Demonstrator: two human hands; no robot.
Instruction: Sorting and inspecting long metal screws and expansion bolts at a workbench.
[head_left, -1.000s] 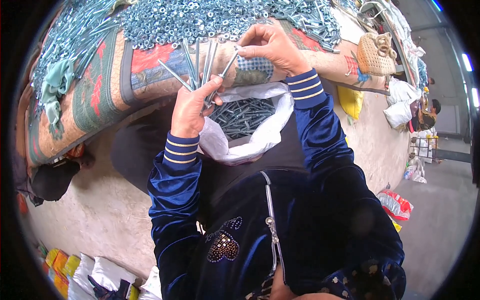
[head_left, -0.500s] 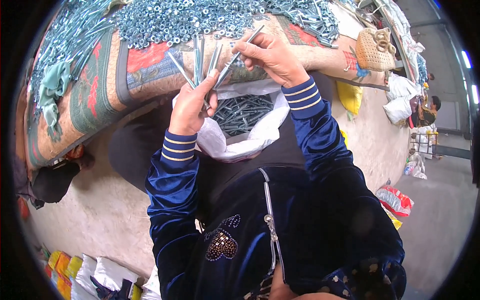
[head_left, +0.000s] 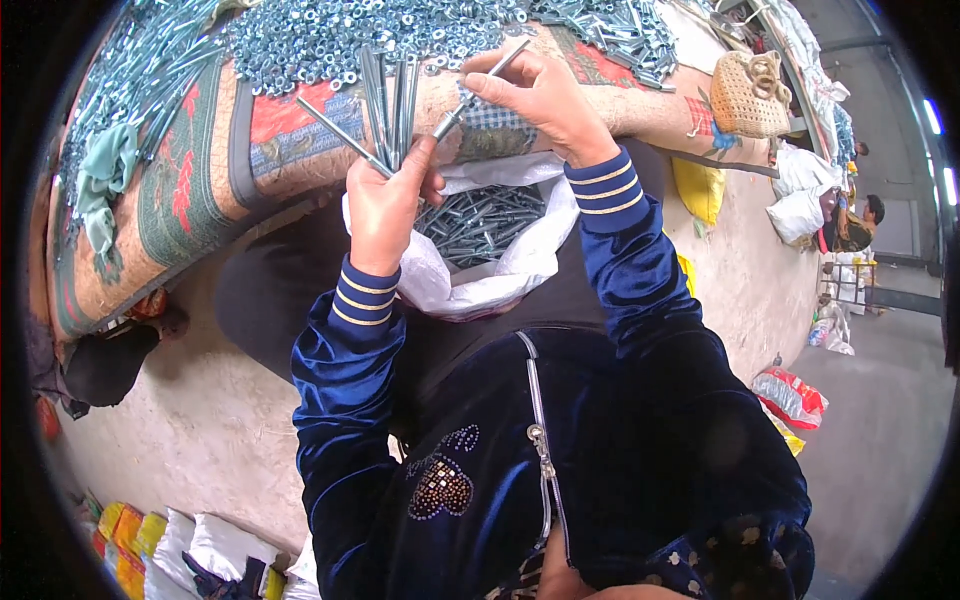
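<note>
Head view: our left hand grips a fan of metal rods, our right hand pinches one slanted rod. Near, the white sack already holds many pieces; far, nuts lie heaped, so we judge much remains.

Bright diffuse light, tube lamps glaring far right, glinting nuts, bent edges, black fisheye rim

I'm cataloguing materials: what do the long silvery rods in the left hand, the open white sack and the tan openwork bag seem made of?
Long silvery rods: metal, perhaps plated steel; bright gleam. Open white sack: probably plastic, faintly glossy; stiff, crinkled folds. Tan openwork bag: maybe straw or cord, matt; holed texture.
</note>
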